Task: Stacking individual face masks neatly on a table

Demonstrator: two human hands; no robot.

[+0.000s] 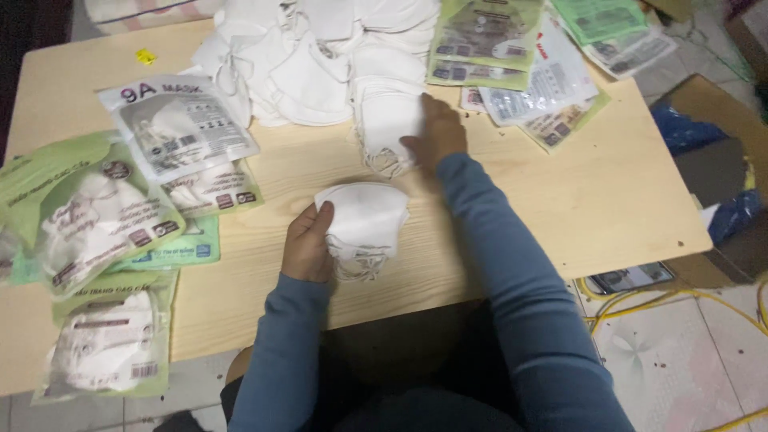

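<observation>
I sit at a pale wooden table [608, 200] that fills most of the view, its far edge heaped with a big pile of loose white masks [312, 48]. To my left lie filled mask packets [104, 216] in green and clear wrappers, overlapping one another down to the near edge; on the far right side, flat empty packets [520, 64] fan out beside the pile. Off the table's right edge stands an open cardboard box [720, 128] with blue material inside, and yellow cable [672, 300] loops over the tiled floor below it.

My right hand [438, 132] reaches forward in a blue sleeve and presses a small stack of white masks [388, 120] at the near edge of the pile — fingers curled round its right side, gripping it. My left hand [308, 244] rests nearer my body, thumb and fingers closed on the left edge of a second, smaller stack of folded masks [364, 220] that lies on the table just in front of me, its ear loops dangling toward my lap. The two stacks sit close together, not touching — a tiny yellow scrap [146, 56] lies alone at the far left corner
</observation>
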